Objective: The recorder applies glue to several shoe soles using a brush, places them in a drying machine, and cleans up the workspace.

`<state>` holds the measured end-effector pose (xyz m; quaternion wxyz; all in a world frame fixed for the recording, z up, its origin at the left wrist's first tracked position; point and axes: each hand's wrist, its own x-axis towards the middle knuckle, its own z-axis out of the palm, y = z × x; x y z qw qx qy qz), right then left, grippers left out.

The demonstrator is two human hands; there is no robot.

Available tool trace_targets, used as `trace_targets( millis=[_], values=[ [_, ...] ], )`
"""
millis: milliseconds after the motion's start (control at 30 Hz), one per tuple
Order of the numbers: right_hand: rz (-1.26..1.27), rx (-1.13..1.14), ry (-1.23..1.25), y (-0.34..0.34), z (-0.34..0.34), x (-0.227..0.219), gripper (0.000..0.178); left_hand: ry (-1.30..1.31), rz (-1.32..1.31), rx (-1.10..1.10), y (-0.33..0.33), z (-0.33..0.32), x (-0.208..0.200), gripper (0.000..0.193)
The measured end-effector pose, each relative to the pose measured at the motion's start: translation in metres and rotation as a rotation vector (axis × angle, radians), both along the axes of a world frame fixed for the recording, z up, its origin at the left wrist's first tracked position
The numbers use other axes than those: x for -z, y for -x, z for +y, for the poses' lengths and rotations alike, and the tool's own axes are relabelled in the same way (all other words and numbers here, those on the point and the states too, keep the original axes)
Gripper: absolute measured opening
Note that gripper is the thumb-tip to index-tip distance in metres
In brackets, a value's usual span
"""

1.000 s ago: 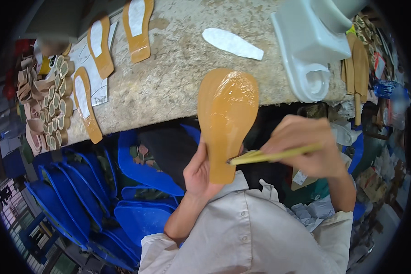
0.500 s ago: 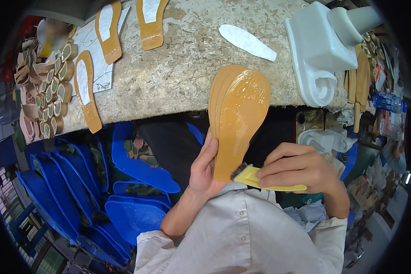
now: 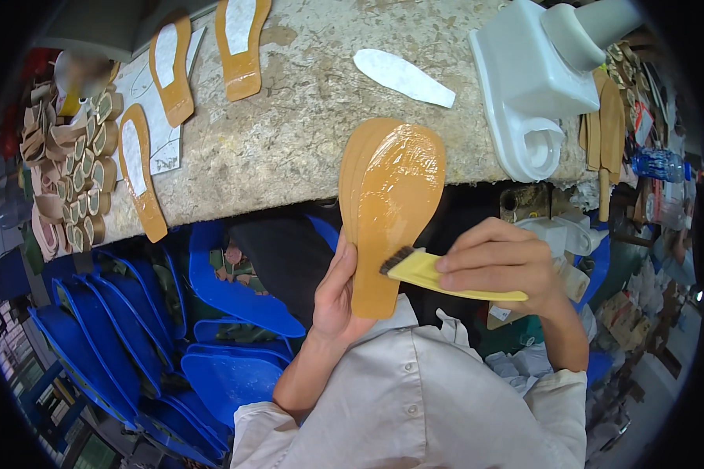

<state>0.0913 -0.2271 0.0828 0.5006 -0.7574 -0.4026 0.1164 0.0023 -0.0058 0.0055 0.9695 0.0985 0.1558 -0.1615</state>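
My left hand (image 3: 335,301) is closed round the narrow heel end of a fanned stack of tan insoles (image 3: 403,184), held just off the bench's near edge. The top insole shines with a wet coat over its wide part; those beneath show only along their left edges. My right hand (image 3: 497,270) grips a yellow-handled brush (image 3: 426,271) from the right. Its dark bristles touch the top insole near the narrow part. On the bench lie tan insoles with white pads (image 3: 242,59), and a loose white insole-shaped piece (image 3: 404,76).
A worn workbench (image 3: 305,148) spans the far side. At its right stands a pale grey-white plastic container (image 3: 524,86); at its left are piled heel-like pieces (image 3: 82,168). Blue bins (image 3: 231,379) stand below left. A blue-labelled bottle (image 3: 661,166) sits at far right.
The brush has moved up and slightly left along the top insole. More of the insole's wide end shines. The whole view has shifted slightly.
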Motion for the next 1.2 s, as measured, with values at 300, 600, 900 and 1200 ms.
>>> trace_targets(
  millis=[300, 600, 900, 1200],
  values=[
    [-0.063, 0.126, 0.031, -0.009, -0.004, 0.001, 0.03, -0.029, 0.04, -0.017, -0.001, 0.0, 0.0, 0.052],
    [-0.118, 0.176, -0.023, -0.013, -0.022, 0.011, 0.029, -0.087, -0.034, 0.021, -0.001, 0.002, 0.005, 0.053],
    [-0.096, 0.199, 0.073, 0.005, -0.041, 0.017, 0.028, -0.106, -0.01, 0.016, -0.001, 0.002, 0.009, 0.053],
    [-0.204, 0.264, 0.057, 0.015, -0.025, 0.017, 0.029, -0.109, -0.018, 0.011, -0.003, 0.003, 0.007, 0.054]
  ],
)
